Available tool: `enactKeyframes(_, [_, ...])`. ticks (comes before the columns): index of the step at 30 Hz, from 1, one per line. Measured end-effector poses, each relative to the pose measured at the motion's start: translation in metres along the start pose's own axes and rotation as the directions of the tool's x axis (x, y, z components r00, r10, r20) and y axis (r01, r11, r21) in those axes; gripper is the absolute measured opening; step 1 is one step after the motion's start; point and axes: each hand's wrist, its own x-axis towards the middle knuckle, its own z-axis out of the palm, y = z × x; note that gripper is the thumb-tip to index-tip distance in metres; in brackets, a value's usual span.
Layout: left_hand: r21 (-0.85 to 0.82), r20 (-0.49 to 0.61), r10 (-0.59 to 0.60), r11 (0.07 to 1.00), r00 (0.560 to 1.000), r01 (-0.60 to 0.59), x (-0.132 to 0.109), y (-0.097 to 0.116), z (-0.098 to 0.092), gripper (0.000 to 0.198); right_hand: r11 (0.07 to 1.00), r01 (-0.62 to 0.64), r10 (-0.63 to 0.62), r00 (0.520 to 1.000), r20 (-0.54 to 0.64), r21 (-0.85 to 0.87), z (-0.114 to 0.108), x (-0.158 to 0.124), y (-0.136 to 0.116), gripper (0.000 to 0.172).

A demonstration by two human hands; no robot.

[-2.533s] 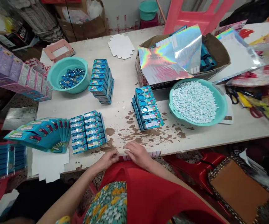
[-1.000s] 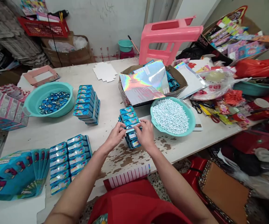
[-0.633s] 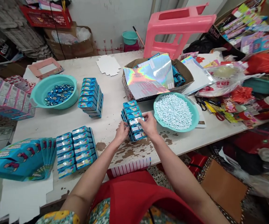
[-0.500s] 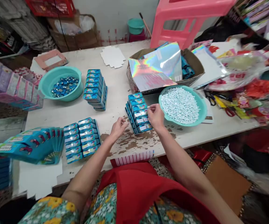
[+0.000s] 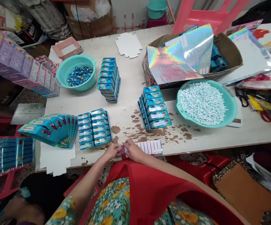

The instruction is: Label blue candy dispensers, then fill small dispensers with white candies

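Both my hands are together at the table's front edge, over the left end of a label sheet (image 5: pixel 150 147) with white strips and a purple-red backing. My left hand (image 5: pixel 112 152) has its fingers pinched at the sheet's end. Beside it, my right hand (image 5: pixel 133 152) is closed with fingertips on the same end; what lies under them is partly hidden. Further back stands a tray of small blue boxes (image 5: pixel 156 107), some with round holes and some with clear strips on top. Left of my hands sits another block of blue boxes (image 5: pixel 94 128).
A turquoise basin (image 5: pixel 179 107) of pale pellets stands right, another basin (image 5: pixel 58 73) with blue gems back left. A stack of blue boxes (image 5: pixel 108 79), fanned blue packaging cards (image 5: pixel 48 129) and an open carton (image 5: pixel 229 47) are around. Someone's hand (image 5: pixel 24 209) shows lower left.
Both hands have left the tray of blue boxes and come down towards me to the label sheet, closing on its left end. The view has shifted, moving the table's contents rightward.
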Motion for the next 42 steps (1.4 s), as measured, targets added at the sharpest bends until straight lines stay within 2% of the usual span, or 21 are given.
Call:
enactKeyframes(9, [-0.113,-0.060,-0.089,0.990,0.994,0.082,0.002,0.003,0.000,0.025,0.994,0.058,-0.047,0.992,0.113,-0.094,0.001,0.001,-0.003,0.029])
enactKeyframes(14, [-0.126,-0.088,-0.108,0.987,0.990,0.097,0.003,0.006,0.002,0.021,0.991,0.062,-0.051,0.994,0.094,-0.116,-0.003,0.007,-0.003,0.017])
enactKeyframes(19, [-0.066,-0.154,-0.087,0.995,0.984,0.078,0.005,0.009,0.005,0.021,0.988,0.122,-0.112,0.988,0.103,-0.091,-0.016,0.008,-0.011,0.009])
enactKeyframes(22, [-0.013,-0.221,-0.010,1.000,0.975,0.007,-0.006,0.023,0.004,0.023,0.997,0.071,-0.070,0.997,-0.033,0.039,-0.039,-0.002,-0.021,0.003])
enactKeyframes(24, [-0.020,-0.244,0.126,0.991,0.961,-0.135,-0.020,0.044,0.003,0.029,0.985,0.003,0.031,0.981,-0.192,0.175,-0.064,-0.011,-0.027,0.003])
enactKeyframes(25, [-0.043,-0.216,0.206,0.975,0.955,-0.220,-0.027,0.057,0.003,0.033,0.972,-0.021,0.083,0.964,-0.254,0.236,-0.079,-0.016,-0.029,0.005])
enactKeyframes(27, [-0.100,-0.081,0.343,0.931,0.936,-0.350,-0.040,0.087,0.007,0.036,0.946,-0.045,0.156,0.930,-0.332,0.320,-0.107,-0.023,-0.034,0.009])
enactKeyframes(29, [-0.122,0.078,0.387,0.918,0.919,-0.377,-0.046,0.118,0.012,0.031,0.937,-0.093,0.235,0.883,-0.407,0.338,-0.132,-0.027,-0.035,0.011])
enactKeyframes(30, [-0.111,0.120,0.387,0.920,0.914,-0.375,-0.045,0.134,0.014,0.029,0.939,-0.124,0.268,0.848,-0.457,0.320,-0.143,-0.028,-0.034,0.012])
enactKeyframes(33, [-0.082,0.129,0.432,0.902,0.892,-0.425,-0.030,0.181,0.020,0.027,0.953,-0.224,0.302,0.705,-0.641,0.202,-0.172,-0.019,-0.024,0.012])
enactKeyframes(37, [-0.106,0.091,0.587,0.809,0.804,-0.578,0.009,0.238,0.018,0.025,0.934,-0.331,0.300,0.512,-0.805,0.137,-0.209,0.006,0.006,0.009])
enactKeyframes(39, [-0.108,0.096,0.621,0.783,0.778,-0.612,0.029,0.257,0.017,0.023,0.914,-0.369,0.335,0.455,-0.825,0.168,-0.222,0.018,0.024,0.009])
enactKeyframes(42, [-0.101,0.100,0.619,0.785,0.779,-0.611,0.052,0.271,0.018,0.020,0.898,-0.385,0.378,0.430,-0.820,0.212,-0.229,0.032,0.048,0.010])
